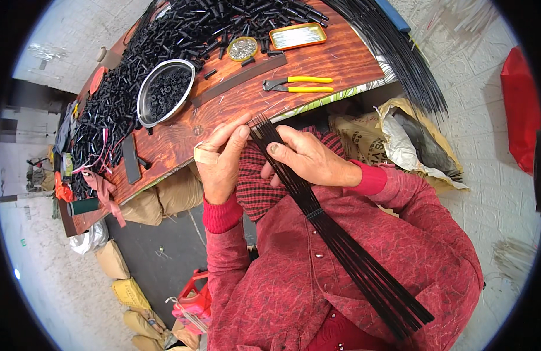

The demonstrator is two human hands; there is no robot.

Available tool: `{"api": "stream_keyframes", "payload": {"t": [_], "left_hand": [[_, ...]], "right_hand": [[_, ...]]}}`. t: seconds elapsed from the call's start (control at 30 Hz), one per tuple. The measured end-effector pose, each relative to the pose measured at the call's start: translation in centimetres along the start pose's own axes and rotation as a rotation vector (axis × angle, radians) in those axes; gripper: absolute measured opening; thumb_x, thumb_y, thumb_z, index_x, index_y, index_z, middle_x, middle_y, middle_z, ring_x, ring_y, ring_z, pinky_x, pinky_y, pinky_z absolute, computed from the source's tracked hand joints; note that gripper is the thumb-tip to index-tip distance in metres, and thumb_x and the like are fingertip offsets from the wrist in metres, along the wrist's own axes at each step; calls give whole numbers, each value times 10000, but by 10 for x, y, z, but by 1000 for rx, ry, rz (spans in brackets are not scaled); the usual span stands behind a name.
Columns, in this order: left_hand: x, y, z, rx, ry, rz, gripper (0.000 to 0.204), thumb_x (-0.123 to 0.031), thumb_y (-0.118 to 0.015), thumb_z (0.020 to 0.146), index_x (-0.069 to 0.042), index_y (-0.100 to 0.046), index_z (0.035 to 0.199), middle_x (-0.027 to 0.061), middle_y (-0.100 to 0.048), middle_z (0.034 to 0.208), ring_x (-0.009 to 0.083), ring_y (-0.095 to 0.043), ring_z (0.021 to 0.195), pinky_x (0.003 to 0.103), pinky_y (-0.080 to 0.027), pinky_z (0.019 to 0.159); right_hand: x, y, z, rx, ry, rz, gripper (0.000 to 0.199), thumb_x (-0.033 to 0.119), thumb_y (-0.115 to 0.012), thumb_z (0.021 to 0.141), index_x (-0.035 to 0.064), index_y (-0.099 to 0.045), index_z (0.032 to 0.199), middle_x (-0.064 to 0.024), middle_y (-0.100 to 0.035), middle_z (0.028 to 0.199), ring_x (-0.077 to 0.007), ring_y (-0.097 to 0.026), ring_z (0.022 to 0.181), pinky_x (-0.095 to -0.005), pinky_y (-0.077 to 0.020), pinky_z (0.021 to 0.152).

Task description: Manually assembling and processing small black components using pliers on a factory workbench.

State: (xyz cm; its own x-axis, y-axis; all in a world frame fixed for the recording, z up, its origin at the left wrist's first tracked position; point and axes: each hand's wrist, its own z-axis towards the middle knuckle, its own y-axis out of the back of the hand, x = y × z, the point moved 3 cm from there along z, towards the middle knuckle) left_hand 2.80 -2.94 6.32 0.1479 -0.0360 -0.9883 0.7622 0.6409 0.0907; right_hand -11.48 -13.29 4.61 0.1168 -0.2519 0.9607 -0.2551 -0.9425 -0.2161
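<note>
A long bundle of thin black rods (364, 257) slants across my lap and chest, its upper end near the table edge and its loose end at the lower right. My right hand (317, 157) is closed around the upper part, thumb lying across the rods. At the top end my left hand (219, 164), with a pale wrap on one finger, pinches thumb and forefinger together beside the rod tips. Whatever lies between those fingertips is too small to make out. Just beyond, on the wooden table (352, 52), lie end-cutting pliers (308, 80) with yellow handles.
Black tubular parts (95, 117) are heaped across the table. A metal bowl (140, 108), a round yellow dish (242, 59) and a yellow-rimmed tray (300, 46) hold small pieces. More black rods (399, 58) overhang the right edge, above an open sack (397, 139).
</note>
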Motion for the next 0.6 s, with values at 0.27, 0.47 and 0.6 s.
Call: {"api": "stream_keyframes", "payload": {"t": [0.27,0.47,0.6], "left_hand": [[3,3,3,3,18,-19,241,-84,-666,930,10,-711,1147,46,-689,917,79,-591,799,219,-480,728],[6,4,7,12,34,-6,239,-87,-662,934,6,-712,1149,43,-689,915,74,-581,794,211,-470,728],[-3,2,7,5,23,-16,236,-68,-656,926,7,-715,1142,51,-692,921,87,-594,818,227,-476,752]], "right_hand": [[-1,0,7,43,-20,45,348,256,-471,1036,-22,-441,1243,-154,-694,914,-171,-692,711,-285,-557,597],[7,-1,11,17,-23,-71,331,224,-486,1029,-18,-428,1249,-139,-692,848,-182,-693,683,-290,-556,579],[0,1,11,57,16,7,321,214,-474,1035,-11,-424,1258,-117,-680,817,-178,-681,683,-298,-557,597]]}}
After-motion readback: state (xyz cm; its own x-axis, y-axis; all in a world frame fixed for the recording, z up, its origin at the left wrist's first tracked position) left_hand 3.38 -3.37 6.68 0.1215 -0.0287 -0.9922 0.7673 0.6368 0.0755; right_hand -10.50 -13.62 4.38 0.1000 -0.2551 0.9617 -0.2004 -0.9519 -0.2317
